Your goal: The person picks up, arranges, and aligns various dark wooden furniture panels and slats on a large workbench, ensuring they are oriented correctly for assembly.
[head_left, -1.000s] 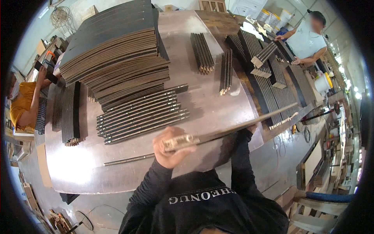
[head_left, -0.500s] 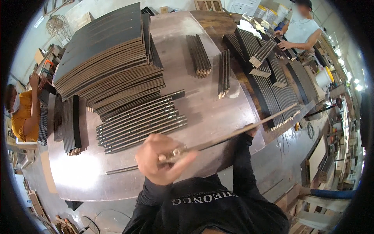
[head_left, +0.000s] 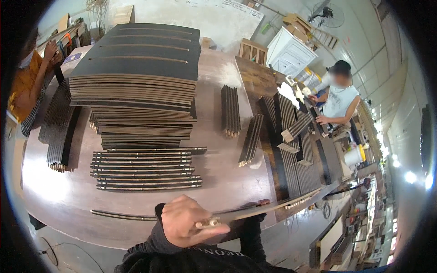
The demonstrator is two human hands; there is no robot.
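The left hand (head_left: 191, 222) is clamping its fingers on the near end of a long dark wooden strip (head_left: 273, 206), whose axis is running toward two o'clock, while the right hand (head_left: 260, 203), fingers hidden, is steadying it farther along.

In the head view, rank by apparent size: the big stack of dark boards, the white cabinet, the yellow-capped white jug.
1. Stack of dark boards, largest.
2. White cabinet, though it stands farther off.
3. White jug, smallest.

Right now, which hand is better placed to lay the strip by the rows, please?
Probably the left: the left hand grips the strip nearest the rows; the right hand is mostly hidden.
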